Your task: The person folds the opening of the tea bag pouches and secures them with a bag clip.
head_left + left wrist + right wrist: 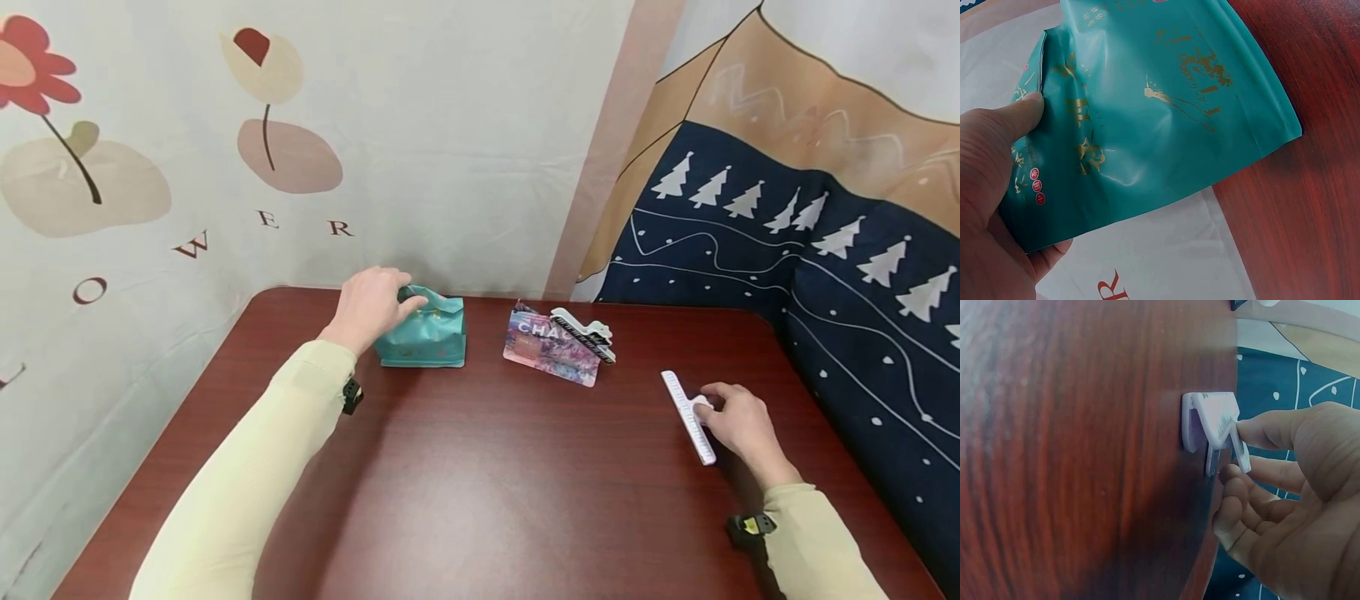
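A teal foil pouch with gold print (pixel 425 340) stands near the back edge of the table, its upper part folded over. My left hand (pixel 369 307) grips the top of this pouch; in the left wrist view the thumb (pixel 1025 114) presses on the folded flap and other fingertips show behind it. Toward the right side, my right hand (pixel 744 423) pinches the handle of a long white bag clip (pixel 684 408). Seen from the right wrist, the clip (pixel 1213 419) is end-on, with the thumb (pixel 1266 427) on one handle tab and fingers by the other.
Between the hands, further back, lies a pink and purple printed packet (pixel 551 350). A black and white clip (pixel 588 335) lies across its right end. Behind the dark red table (pixel 495 492) hang a pale cloth (pixel 450 125) and a navy cloth with trees (pixel 712 242).
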